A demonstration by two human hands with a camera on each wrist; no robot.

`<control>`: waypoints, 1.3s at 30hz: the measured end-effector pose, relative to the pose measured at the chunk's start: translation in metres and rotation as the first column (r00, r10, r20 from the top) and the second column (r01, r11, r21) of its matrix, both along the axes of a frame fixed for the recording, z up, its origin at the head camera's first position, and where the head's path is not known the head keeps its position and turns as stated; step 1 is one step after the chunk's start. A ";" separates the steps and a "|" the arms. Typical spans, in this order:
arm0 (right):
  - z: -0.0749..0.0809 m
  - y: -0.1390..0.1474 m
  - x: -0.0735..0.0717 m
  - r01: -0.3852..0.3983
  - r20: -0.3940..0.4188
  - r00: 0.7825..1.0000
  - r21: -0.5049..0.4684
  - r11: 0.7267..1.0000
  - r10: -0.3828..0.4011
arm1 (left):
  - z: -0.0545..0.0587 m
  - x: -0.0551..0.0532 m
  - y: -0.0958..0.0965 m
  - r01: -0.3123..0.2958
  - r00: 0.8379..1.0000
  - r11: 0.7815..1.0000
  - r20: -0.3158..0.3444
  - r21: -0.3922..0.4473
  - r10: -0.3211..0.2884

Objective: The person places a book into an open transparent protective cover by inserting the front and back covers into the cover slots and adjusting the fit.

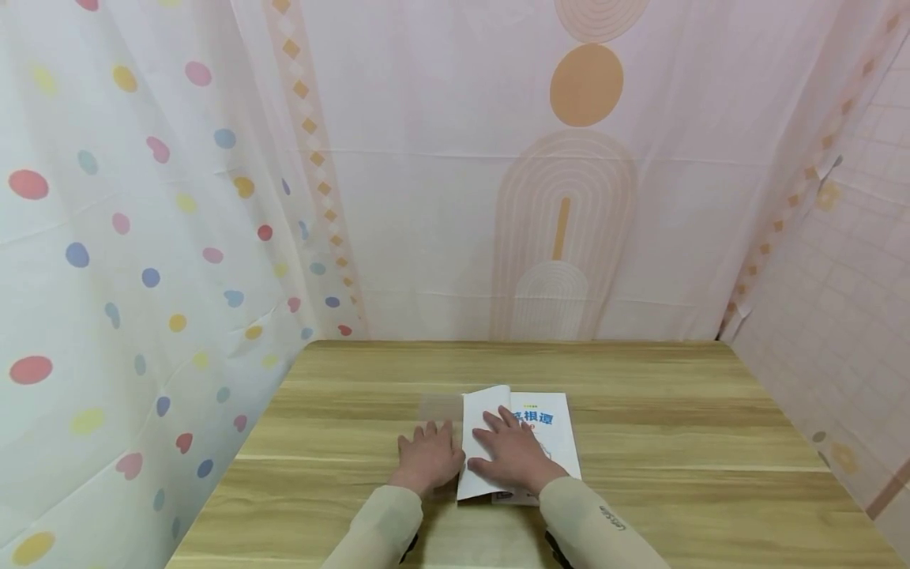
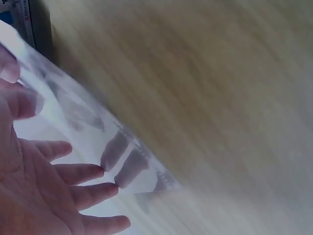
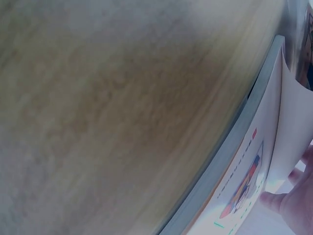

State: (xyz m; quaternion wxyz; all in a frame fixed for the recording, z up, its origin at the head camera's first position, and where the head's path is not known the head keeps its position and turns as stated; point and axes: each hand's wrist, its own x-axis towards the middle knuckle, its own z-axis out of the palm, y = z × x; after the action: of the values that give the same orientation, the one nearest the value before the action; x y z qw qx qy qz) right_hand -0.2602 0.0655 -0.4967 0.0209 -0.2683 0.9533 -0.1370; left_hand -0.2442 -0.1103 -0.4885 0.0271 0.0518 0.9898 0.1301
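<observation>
A white book [image 1: 563, 423] with blue characters on its front lies on the table, its white cover flap [image 1: 486, 405] turned over toward the left. My right hand [image 1: 513, 454] rests on the flap and the book's front with its fingers spread. Left of the book, a clear plastic sheet [image 1: 437, 406] lies partly under my left hand [image 1: 430, 458], whose thumb is by the flap's edge. In the left wrist view the fingers are fairly straight against the clear sheet [image 2: 80, 115]. The right wrist view shows the book's page edge [image 3: 220, 152] and the curved flap [image 3: 291, 112].
The wood-grain table [image 1: 675, 442] extends around the book on all sides. Behind it hangs a pale patterned curtain [image 1: 426, 221], with a dotted curtain [image 1: 142, 332] along the left and another [image 1: 839, 332] at the right.
</observation>
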 end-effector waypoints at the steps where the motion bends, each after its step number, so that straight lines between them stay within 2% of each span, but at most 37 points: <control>1: -0.001 -0.001 0.000 0.009 0.002 1.000 0.004 1.000 -0.009 | 0.001 0.000 0.000 0.002 1.000 1.000 0.002 -0.001 -0.002; 5: -0.002 -0.004 0.000 0.029 0.003 1.000 0.017 0.999 -0.029 | 0.004 0.002 -0.002 0.019 1.000 1.000 0.014 0.000 -0.019; 10: -0.003 -0.007 0.001 0.018 -0.004 1.000 0.034 0.999 -0.018 | 0.006 0.003 -0.002 0.044 0.999 0.999 0.028 0.020 -0.044; 15: -0.004 -0.010 0.001 0.020 -0.019 1.000 0.059 0.998 -0.019 | 0.005 0.003 -0.003 0.054 0.998 0.998 0.037 0.016 -0.054; 28: -0.004 -0.017 0.002 0.041 -0.042 0.998 0.044 0.998 -0.039 | 0.003 0.001 -0.002 0.073 0.996 0.997 0.048 0.004 -0.073; 35: -0.007 -0.018 0.002 0.036 -0.059 0.998 0.022 0.999 -0.035 | 0.006 0.004 0.002 0.093 0.993 0.995 0.073 -0.045 -0.089; 39: -0.011 -0.017 0.001 0.014 -0.055 0.998 -0.024 1.000 -0.016 | 0.007 0.004 0.004 0.101 0.991 0.992 0.098 -0.081 -0.093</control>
State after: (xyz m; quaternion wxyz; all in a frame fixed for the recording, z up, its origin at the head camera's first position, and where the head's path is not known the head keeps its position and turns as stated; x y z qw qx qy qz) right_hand -0.2590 0.0485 -0.5075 -0.0094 -0.2651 0.9538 -0.1408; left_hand -0.2400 -0.1065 -0.4812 0.0824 0.0923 0.9884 0.0885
